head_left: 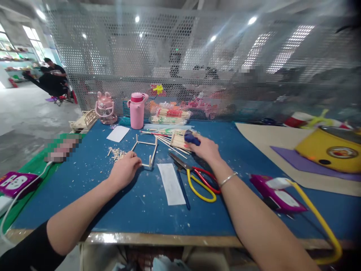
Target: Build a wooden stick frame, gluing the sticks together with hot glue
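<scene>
Head view. From where I stand, the work lies on a blue-topped table [113,210], both bare arms reaching in over its near edge.

Item one: a stick frame [146,143], four-sided and open, rests left of centre, roughly midway between near and far edges. Its far side runs nearly parallel to the table's far edge; the right side slants from there towards the near edge. Short posts stand up at the visible corners. No side is clearly the longest, so a long axis cannot be fixed.

The left hand [124,169] is at the frame's near left corner, thumb and fingers pinching the stick there; the fingertips are partly hidden.

Item two: the right hand [207,149] has its fingers closed around a dark blue object [191,137], whose long axis tilts towards the table's far left corner. Its kind cannot be determined. It is at a stick panel [176,140]; whether they touch cannot be told.

Loose sticks [166,142] fan out beside the panel. Wood scraps [117,154] lie left of the frame. Scissors [181,162] point their blades to the far left corner, handles towards the near edge. A slim blue tool [184,191] and a white paper strip [170,184] lie alongside, lengthwise towards the near edge.
</scene>
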`<state>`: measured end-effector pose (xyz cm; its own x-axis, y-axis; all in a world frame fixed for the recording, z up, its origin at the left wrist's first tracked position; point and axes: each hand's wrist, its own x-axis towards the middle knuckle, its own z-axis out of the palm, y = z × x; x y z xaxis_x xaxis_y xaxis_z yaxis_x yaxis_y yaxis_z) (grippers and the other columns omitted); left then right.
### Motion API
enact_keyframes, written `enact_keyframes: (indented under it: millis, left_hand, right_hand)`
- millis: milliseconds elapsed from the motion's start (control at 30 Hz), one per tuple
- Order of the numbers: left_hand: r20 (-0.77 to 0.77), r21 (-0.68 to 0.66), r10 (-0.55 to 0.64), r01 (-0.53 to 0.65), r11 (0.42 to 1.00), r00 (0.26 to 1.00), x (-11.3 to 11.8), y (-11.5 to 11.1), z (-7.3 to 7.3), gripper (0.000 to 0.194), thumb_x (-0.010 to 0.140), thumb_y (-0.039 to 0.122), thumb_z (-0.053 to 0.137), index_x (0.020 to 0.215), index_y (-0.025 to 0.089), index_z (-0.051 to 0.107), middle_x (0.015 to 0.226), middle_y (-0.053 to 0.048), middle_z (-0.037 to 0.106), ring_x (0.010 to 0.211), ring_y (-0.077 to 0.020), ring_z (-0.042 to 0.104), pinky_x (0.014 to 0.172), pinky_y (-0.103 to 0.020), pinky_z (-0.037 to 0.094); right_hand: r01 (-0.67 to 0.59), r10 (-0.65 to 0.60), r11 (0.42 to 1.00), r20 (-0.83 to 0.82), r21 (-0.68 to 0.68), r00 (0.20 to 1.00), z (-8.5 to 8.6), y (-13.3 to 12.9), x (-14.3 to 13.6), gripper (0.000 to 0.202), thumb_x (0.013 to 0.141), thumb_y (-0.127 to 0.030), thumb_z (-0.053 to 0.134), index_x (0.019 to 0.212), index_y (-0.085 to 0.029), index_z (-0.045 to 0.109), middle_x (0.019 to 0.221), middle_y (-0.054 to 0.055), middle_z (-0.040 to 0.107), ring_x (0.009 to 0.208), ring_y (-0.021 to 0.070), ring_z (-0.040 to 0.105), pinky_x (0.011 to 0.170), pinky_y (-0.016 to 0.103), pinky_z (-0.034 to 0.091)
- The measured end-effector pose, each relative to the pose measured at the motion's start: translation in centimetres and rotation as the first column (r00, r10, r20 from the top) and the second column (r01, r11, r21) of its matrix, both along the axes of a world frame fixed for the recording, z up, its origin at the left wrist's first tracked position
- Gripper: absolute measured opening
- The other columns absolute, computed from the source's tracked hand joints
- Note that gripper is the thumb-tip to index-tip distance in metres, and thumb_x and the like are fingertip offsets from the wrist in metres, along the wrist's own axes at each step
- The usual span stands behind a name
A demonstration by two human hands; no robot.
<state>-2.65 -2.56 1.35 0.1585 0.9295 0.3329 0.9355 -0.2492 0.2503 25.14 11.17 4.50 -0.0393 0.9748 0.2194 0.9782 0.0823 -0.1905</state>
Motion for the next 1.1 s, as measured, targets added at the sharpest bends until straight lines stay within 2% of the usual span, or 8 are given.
enact_keyframes:
  millis: [100, 167, 233, 333, 467, 600, 833, 1100]
  left_hand:
    - [0.027, 0.105, -0.005, 0.002, 0.994, 1.0, 0.5, -0.5, 0.8, 0.024, 0.088, 0.027, 0.04, 0.088, 0.022, 0.064, 0.09, -0.004, 0.062, 0.077, -0.0151, 0.059, 0.062, -0.024, 0.045]
    - [0.034, 0.176, 0.0, -0.006, 0.984, 0.999, 0.6, -0.7, 1.2, 0.024, 0.088, 0.027, 0.041, 0.088, 0.021, 0.064, 0.09, -0.004, 0.064, 0.08, -0.0151, 0.06, 0.065, -0.023, 0.045]
    - [0.026, 0.238, 0.009, -0.015, 0.971, 1.0, 0.6, -0.8, 1.5, 0.024, 0.088, 0.027, 0.041, 0.088, 0.021, 0.064, 0.088, -0.004, 0.066, 0.078, -0.0144, 0.06, 0.064, -0.023, 0.045]
    - [0.0, 0.295, 0.016, -0.015, 0.956, 1.0, 0.6, -0.9, 1.4, 0.024, 0.088, 0.028, 0.042, 0.088, 0.021, 0.065, 0.086, -0.003, 0.067, 0.075, -0.0136, 0.06, 0.06, -0.022, 0.044]
    - [-0.029, 0.326, -0.013, 0.022, 0.945, 0.999, 0.7, -0.9, 1.1, 0.023, 0.088, 0.027, 0.043, 0.087, 0.021, 0.065, 0.085, -0.003, 0.067, 0.072, -0.0127, 0.06, 0.057, -0.021, 0.043]
    - [-0.032, 0.345, -0.041, 0.05, 0.937, 0.999, 1.1, -1.0, 1.0, 0.023, 0.088, 0.026, 0.043, 0.084, 0.019, 0.065, 0.083, -0.003, 0.066, 0.07, -0.0122, 0.059, 0.056, -0.021, 0.043]
    - [-0.021, 0.379, -0.057, 0.06, 0.923, 0.998, 1.3, -1.3, 1.0, 0.022, 0.087, 0.025, 0.045, 0.081, 0.018, 0.065, 0.079, -0.002, 0.066, 0.066, -0.0114, 0.058, 0.054, -0.021, 0.043]
    - [-0.029, 0.377, -0.066, 0.072, 0.924, 0.997, 1.2, -1.3, 1.0, 0.022, 0.086, 0.024, 0.046, 0.082, 0.018, 0.066, 0.079, -0.003, 0.066, 0.066, -0.0116, 0.059, 0.054, -0.021, 0.044]
  right_hand:
    - [0.062, -0.047, 0.991, -0.129, 0.116, 0.991, 0.7, 0.0, 0.2, 0.042, 0.08, -0.046, 0.04, 0.105, -0.019, 0.062, 0.096, 0.013, 0.065, 0.088, 0.0277, 0.058, 0.071, 0.034, 0.04]
    - [0.048, 0.002, 0.976, -0.232, 0.211, 0.973, 1.5, -0.3, 0.3, 0.042, 0.079, -0.044, 0.042, 0.102, -0.015, 0.063, 0.094, 0.014, 0.065, 0.087, 0.0261, 0.057, 0.071, 0.032, 0.041]
    - [-0.021, 0.115, 0.962, -0.334, 0.271, 0.936, 2.5, -1.4, 0.2, 0.043, 0.078, -0.043, 0.044, 0.102, -0.012, 0.062, 0.09, 0.012, 0.065, 0.081, 0.0238, 0.058, 0.069, 0.031, 0.042]
    - [-0.235, 0.293, 0.955, -0.439, 0.183, 0.849, 3.5, -4.4, -0.2, 0.045, 0.079, -0.046, 0.042, 0.1, -0.013, 0.063, 0.065, 0.006, 0.062, 0.061, 0.0202, 0.056, 0.058, 0.03, 0.043]
    - [-0.51, 0.526, 0.847, -0.383, 0.151, 0.759, 3.5, -8.9, -0.3, 0.037, 0.079, -0.043, 0.046, 0.099, -0.018, 0.065, 0.075, 0.006, 0.066, 0.073, 0.0232, 0.061, 0.066, 0.032, 0.046]
    - [-0.623, 0.657, 0.753, -0.295, 0.211, 0.694, 2.8, -11.2, -0.2, 0.035, 0.079, -0.036, 0.05, 0.111, -0.022, 0.058, 0.098, 0.008, 0.065, 0.088, 0.0233, 0.06, 0.074, 0.031, 0.047]
    - [-0.671, 0.723, 0.687, -0.174, 0.28, 0.668, 2.9, -11.7, -0.9, 0.031, 0.084, -0.034, 0.047, 0.111, -0.021, 0.054, 0.091, 0.005, 0.064, 0.079, 0.0192, 0.06, 0.067, 0.028, 0.046]
    - [-0.671, 0.732, 0.672, -0.144, 0.312, 0.666, 2.7, -11.7, -1.2, 0.028, 0.087, -0.034, 0.043, 0.11, -0.021, 0.054, 0.091, 0.006, 0.064, 0.078, 0.0197, 0.06, 0.065, 0.029, 0.045]
